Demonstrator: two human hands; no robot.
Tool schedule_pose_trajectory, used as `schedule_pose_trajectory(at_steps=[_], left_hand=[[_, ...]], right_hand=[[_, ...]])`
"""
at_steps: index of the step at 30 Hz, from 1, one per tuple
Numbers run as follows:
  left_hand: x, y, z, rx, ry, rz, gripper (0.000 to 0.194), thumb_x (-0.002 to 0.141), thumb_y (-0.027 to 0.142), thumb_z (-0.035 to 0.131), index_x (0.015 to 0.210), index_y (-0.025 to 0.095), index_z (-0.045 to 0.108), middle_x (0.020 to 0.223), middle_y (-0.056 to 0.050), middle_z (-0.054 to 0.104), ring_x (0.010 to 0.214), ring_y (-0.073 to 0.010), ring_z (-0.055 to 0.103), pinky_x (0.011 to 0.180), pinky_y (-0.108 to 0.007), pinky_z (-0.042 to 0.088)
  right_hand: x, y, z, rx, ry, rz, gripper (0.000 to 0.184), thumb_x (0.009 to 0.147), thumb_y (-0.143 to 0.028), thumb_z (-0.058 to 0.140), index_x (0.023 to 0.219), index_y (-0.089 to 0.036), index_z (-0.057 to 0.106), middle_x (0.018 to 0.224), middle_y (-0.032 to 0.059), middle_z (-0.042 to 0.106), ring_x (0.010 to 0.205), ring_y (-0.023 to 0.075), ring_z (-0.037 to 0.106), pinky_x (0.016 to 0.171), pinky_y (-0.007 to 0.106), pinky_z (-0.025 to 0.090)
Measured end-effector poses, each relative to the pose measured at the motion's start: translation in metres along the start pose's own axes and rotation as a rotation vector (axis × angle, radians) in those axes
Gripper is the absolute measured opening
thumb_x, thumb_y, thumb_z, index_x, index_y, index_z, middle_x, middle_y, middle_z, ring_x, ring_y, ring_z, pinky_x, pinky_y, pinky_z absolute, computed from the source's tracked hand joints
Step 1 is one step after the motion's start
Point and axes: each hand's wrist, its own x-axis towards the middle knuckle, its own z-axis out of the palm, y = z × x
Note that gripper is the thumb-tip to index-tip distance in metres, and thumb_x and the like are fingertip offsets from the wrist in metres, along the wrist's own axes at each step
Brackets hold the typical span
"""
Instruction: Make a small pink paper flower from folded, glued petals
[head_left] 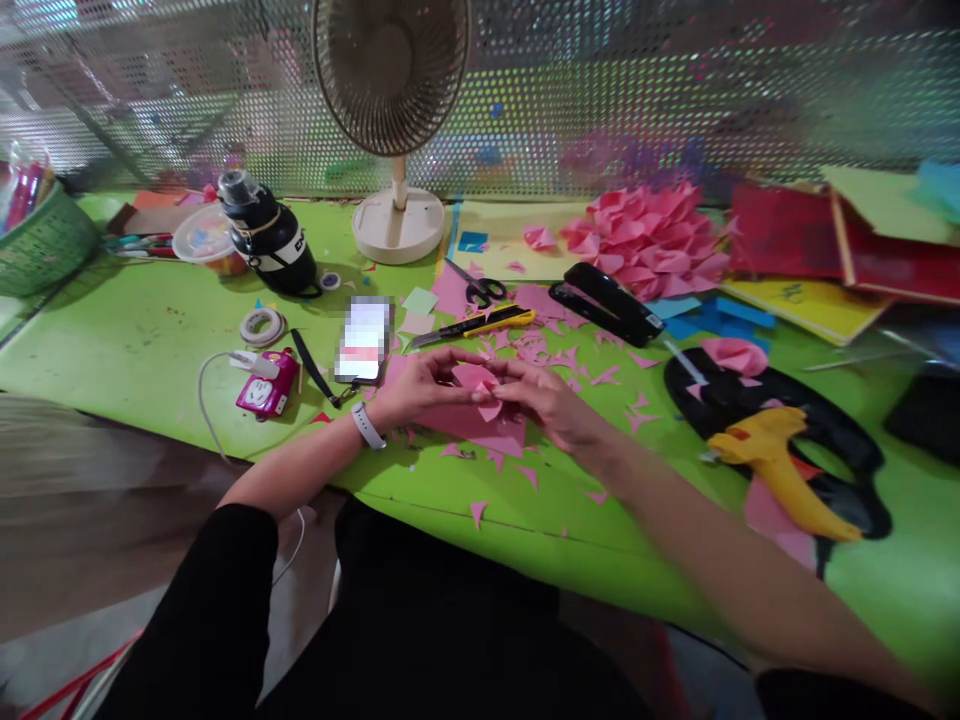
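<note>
Between my two hands is a pink paper flower point(480, 385) with curved petals, held above the near part of the green table. My left hand point(431, 388) pinches it from the left, thumb along its lower side and fingers behind. From the right, my right hand point(540, 400) grips its edge with thumb and fingertips. A flat sheet of pink paper point(487, 428) lies just beneath, among many pink paper scraps point(529, 475). Beyond the hands are a yellow box cutter point(499, 320), black scissors point(486, 292) and a black stapler point(611, 303).
A yellow glue gun point(787, 465) rests on a black palette-shaped tray point(866, 470) at right. Behind it are a heap of pink paper pieces point(652, 235) and coloured folders point(787, 235). A fan point(397, 225), black bottle point(274, 240), phone point(364, 340) and pink power adapter point(268, 385) stand left.
</note>
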Motion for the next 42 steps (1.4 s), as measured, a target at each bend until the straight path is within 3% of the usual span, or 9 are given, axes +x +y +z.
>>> schedule_pose_trajectory(at_steps=[5,10,14,18,22,27,31,36,42], left_hand=[[0.003,0.0,-0.004,-0.174,-0.007,-0.133,0.066,0.064,0.038,0.091,0.118,0.012,0.064,0.08,-0.005,0.073,0.072,-0.0139,0.07,0.071,-0.028,0.054],[0.004,0.001,-0.005,-0.171,-0.027,-0.131,0.071,0.063,0.036,0.092,0.123,0.013,0.062,0.079,-0.002,0.071,0.073,-0.0135,0.068,0.073,-0.029,0.053],[0.002,-0.001,-0.001,-0.21,0.018,-0.072,0.07,0.067,0.036,0.089,0.126,0.015,0.057,0.083,-0.001,0.067,0.076,-0.0127,0.067,0.075,-0.029,0.053],[-0.001,-0.003,0.005,-0.107,0.096,0.016,0.06,0.073,0.03,0.085,0.123,0.015,0.055,0.086,-0.002,0.064,0.079,-0.0117,0.064,0.075,-0.027,0.052],[-0.004,-0.003,0.006,-0.003,0.095,0.103,0.046,0.085,0.029,0.071,0.127,0.018,0.056,0.101,-0.007,0.066,0.087,-0.013,0.065,0.077,-0.026,0.053],[-0.001,-0.011,0.001,0.049,0.114,0.148,0.027,0.091,0.024,0.062,0.116,0.013,0.062,0.101,-0.009,0.07,0.086,-0.0133,0.068,0.075,-0.025,0.055],[0.002,-0.014,-0.002,0.062,0.105,0.132,0.028,0.092,0.024,0.063,0.118,0.014,0.066,0.096,-0.008,0.073,0.082,-0.0123,0.068,0.075,-0.024,0.056],[0.002,-0.014,-0.003,-0.006,0.102,0.089,0.029,0.091,0.026,0.065,0.117,0.015,0.069,0.102,-0.007,0.072,0.085,-0.0124,0.068,0.081,-0.028,0.058],[0.003,-0.014,-0.004,-0.011,0.11,0.051,0.028,0.09,0.022,0.065,0.116,0.014,0.07,0.095,-0.006,0.071,0.08,-0.0105,0.066,0.078,-0.025,0.056]], right_hand=[[0.001,-0.001,-0.011,-0.039,0.002,-0.112,0.026,0.075,-0.031,0.075,0.099,-0.021,0.071,0.081,0.0027,0.072,0.062,0.014,0.064,0.06,0.029,0.054],[0.002,0.006,-0.009,-0.087,0.011,-0.215,0.029,0.076,-0.028,0.077,0.104,-0.023,0.069,0.087,0.0022,0.071,0.071,0.0149,0.067,0.068,0.031,0.059],[-0.003,0.008,0.0,-0.206,0.16,-0.313,0.038,0.08,-0.037,0.077,0.114,-0.024,0.063,0.087,0.0019,0.069,0.076,0.0183,0.069,0.07,0.035,0.061],[-0.008,0.013,0.01,-0.398,0.308,-0.451,0.042,0.087,-0.042,0.07,0.124,-0.024,0.058,0.089,0.0048,0.071,0.078,0.0218,0.07,0.07,0.038,0.061],[-0.009,0.02,0.018,-0.451,0.264,-0.408,0.054,0.089,-0.041,0.067,0.136,-0.023,0.05,0.095,0.0083,0.075,0.078,0.0243,0.071,0.07,0.042,0.061],[-0.008,0.016,0.015,-0.454,0.182,-0.365,0.049,0.085,-0.034,0.067,0.131,-0.021,0.054,0.1,0.0099,0.075,0.083,0.0251,0.071,0.075,0.044,0.061],[-0.007,0.013,0.005,-0.379,0.218,-0.422,0.046,0.087,-0.034,0.065,0.13,-0.022,0.056,0.107,0.0094,0.073,0.093,0.024,0.07,0.079,0.041,0.06],[0.0,0.017,0.002,-0.25,0.182,-0.441,0.041,0.086,-0.032,0.067,0.125,-0.023,0.058,0.104,0.0073,0.073,0.087,0.0204,0.07,0.075,0.036,0.06],[0.004,0.02,0.0,-0.228,0.176,-0.405,0.041,0.085,-0.028,0.065,0.125,-0.022,0.056,0.101,0.0067,0.073,0.082,0.0187,0.068,0.067,0.033,0.058]])
